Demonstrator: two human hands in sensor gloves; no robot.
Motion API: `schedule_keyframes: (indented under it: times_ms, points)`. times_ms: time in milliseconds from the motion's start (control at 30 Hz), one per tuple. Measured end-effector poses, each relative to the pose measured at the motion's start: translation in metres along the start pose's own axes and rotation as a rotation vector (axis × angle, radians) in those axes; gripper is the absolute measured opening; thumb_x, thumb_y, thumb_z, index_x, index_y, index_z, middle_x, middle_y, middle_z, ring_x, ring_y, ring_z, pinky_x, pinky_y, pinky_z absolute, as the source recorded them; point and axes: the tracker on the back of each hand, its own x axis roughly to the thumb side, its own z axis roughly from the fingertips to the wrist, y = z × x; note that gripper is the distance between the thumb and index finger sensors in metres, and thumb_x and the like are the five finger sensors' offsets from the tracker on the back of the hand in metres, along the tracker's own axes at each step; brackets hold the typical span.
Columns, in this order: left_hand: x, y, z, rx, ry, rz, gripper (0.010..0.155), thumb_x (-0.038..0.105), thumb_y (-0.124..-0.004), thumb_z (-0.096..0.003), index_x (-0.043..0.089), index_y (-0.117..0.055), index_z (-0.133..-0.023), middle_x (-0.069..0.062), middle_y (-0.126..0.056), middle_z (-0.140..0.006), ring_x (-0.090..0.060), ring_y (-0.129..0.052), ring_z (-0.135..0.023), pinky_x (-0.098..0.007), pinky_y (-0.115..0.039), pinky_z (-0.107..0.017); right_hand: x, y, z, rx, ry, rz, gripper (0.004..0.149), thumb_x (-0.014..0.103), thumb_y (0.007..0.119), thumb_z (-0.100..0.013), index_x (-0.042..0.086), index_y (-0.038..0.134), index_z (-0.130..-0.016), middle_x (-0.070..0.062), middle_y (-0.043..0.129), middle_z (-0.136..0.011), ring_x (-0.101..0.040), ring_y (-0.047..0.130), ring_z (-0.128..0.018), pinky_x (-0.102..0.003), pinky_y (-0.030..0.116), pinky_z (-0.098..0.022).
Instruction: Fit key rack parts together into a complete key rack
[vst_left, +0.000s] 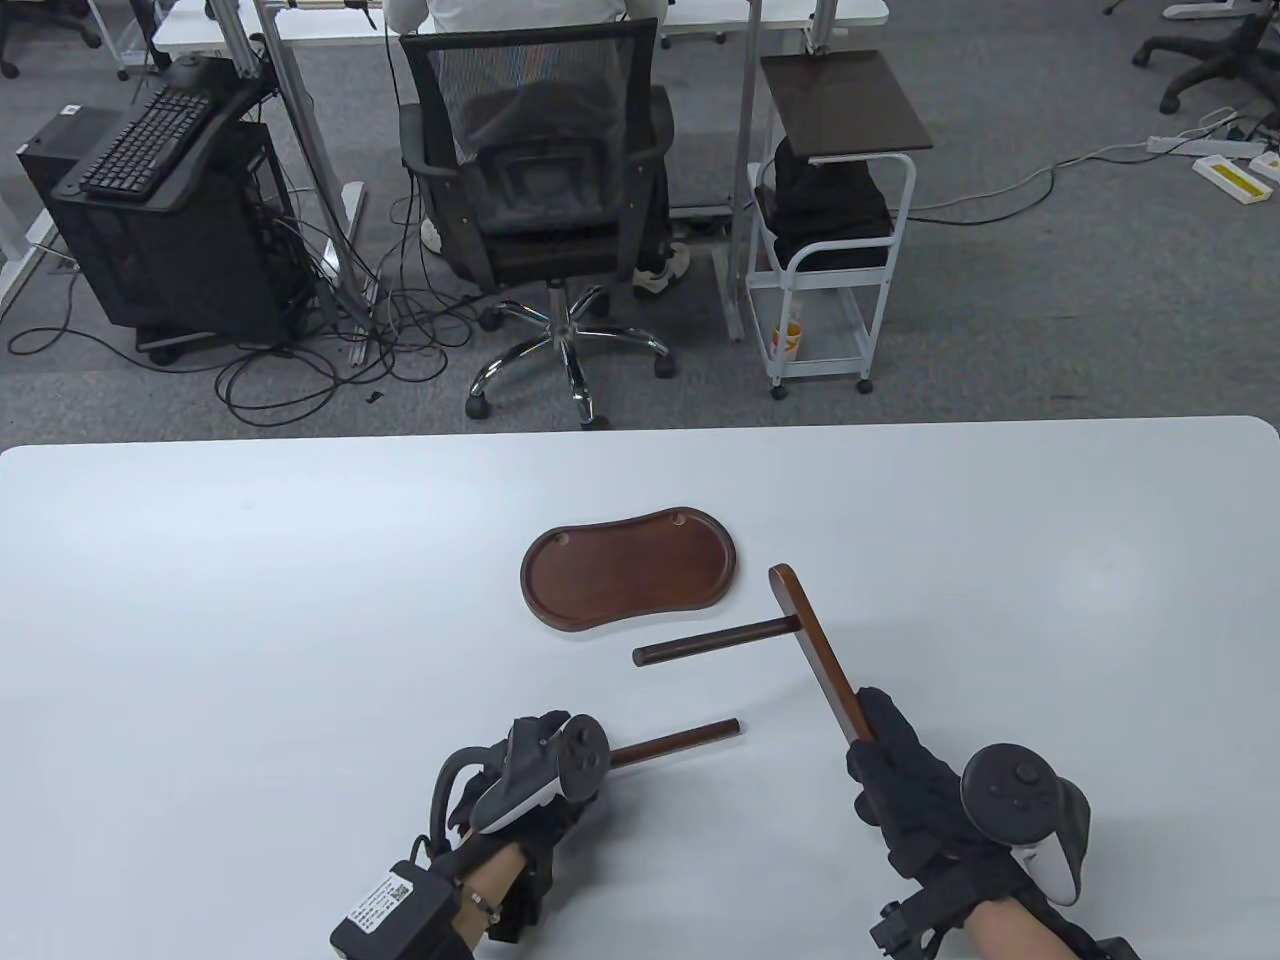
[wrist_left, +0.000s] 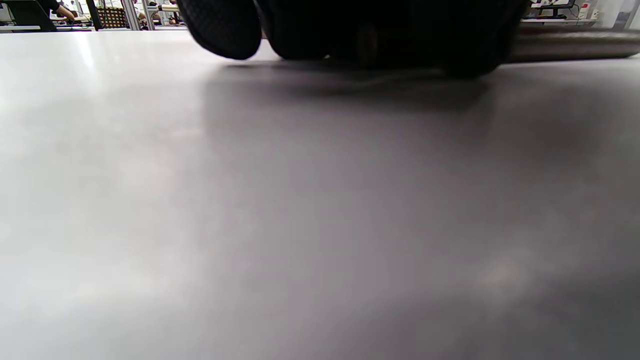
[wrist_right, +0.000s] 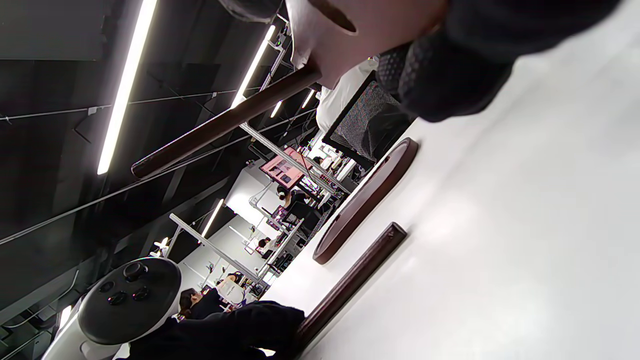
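A dark wooden tray-shaped base (vst_left: 630, 572) lies flat in the middle of the table; it also shows in the right wrist view (wrist_right: 367, 197). My right hand (vst_left: 872, 715) grips the near end of a wooden crossbar (vst_left: 812, 645). One rod (vst_left: 710, 640) is fitted into the crossbar and sticks out to the left; it also shows in the right wrist view (wrist_right: 220, 125). My left hand (vst_left: 545, 770) holds the near end of a loose rod (vst_left: 685, 740) that lies on the table. In the left wrist view its fingers (wrist_left: 220, 25) are down on the table beside the rod (wrist_left: 575, 45).
The white table (vst_left: 250, 600) ends at its far edge, with an office chair (vst_left: 540, 190), a computer tower (vst_left: 170, 230) and a small cart (vst_left: 830, 250) on the floor beyond it.
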Motion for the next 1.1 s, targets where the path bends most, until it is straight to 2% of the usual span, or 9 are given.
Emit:
schedule_keyframes:
  times_ms: [167, 467, 733, 967, 1100]
  points:
    - [0.002, 0.000, 0.001, 0.004, -0.006, -0.019, 0.048, 0.041, -0.077, -0.0539, 0.030, -0.066, -0.099, 0.001, -0.064, -0.111, -0.028, -0.066, -0.104, -0.053, -0.065, -0.075, 0.000, 0.000, 0.000, 0.000, 0.005, -0.002, 0.064, 0.042, 0.055, -0.061, 0.006, 0.044, -0.112, -0.028, 0.080, -0.085, -0.040, 0.094, -0.043, -0.038, 0.084, -0.018]
    - [0.010, -0.002, 0.003, -0.015, -0.063, -0.081, 0.048, 0.038, -0.070, -0.0568, 0.028, -0.060, -0.103, -0.003, -0.058, -0.114, -0.031, -0.062, -0.105, -0.053, -0.064, -0.076, -0.001, 0.000, 0.000, 0.003, 0.021, -0.013, 0.064, 0.042, 0.055, -0.060, 0.006, 0.044, -0.112, -0.028, 0.080, -0.085, -0.040, 0.094, -0.043, -0.039, 0.084, -0.018]
    - [0.017, 0.004, 0.007, 0.050, -0.088, -0.159, 0.048, 0.036, -0.068, -0.0558, 0.025, -0.063, -0.102, -0.006, -0.073, -0.110, -0.029, -0.078, -0.099, -0.050, -0.074, -0.069, -0.002, 0.000, 0.000, 0.003, 0.031, -0.031, 0.064, 0.042, 0.055, -0.061, 0.006, 0.044, -0.112, -0.028, 0.080, -0.085, -0.040, 0.094, -0.043, -0.039, 0.083, -0.018]
    - [0.017, 0.013, 0.010, 0.047, -0.107, -0.104, 0.049, 0.036, -0.067, -0.0554, 0.024, -0.063, -0.103, -0.004, -0.085, -0.099, -0.024, -0.089, -0.089, -0.046, -0.079, -0.064, -0.003, -0.001, 0.000, 0.007, 0.044, -0.045, 0.064, 0.042, 0.055, -0.061, 0.006, 0.044, -0.112, -0.029, 0.080, -0.085, -0.040, 0.094, -0.043, -0.039, 0.083, -0.018]
    - [0.021, 0.021, 0.014, 0.075, -0.125, -0.084, 0.049, 0.037, -0.065, -0.0558, 0.023, -0.061, -0.103, -0.003, -0.085, -0.097, -0.024, -0.089, -0.087, -0.045, -0.079, -0.064, -0.003, -0.001, 0.000, 0.004, 0.046, -0.047, 0.064, 0.042, 0.055, -0.061, 0.006, 0.044, -0.112, -0.028, 0.080, -0.085, -0.040, 0.094, -0.043, -0.039, 0.084, -0.018]
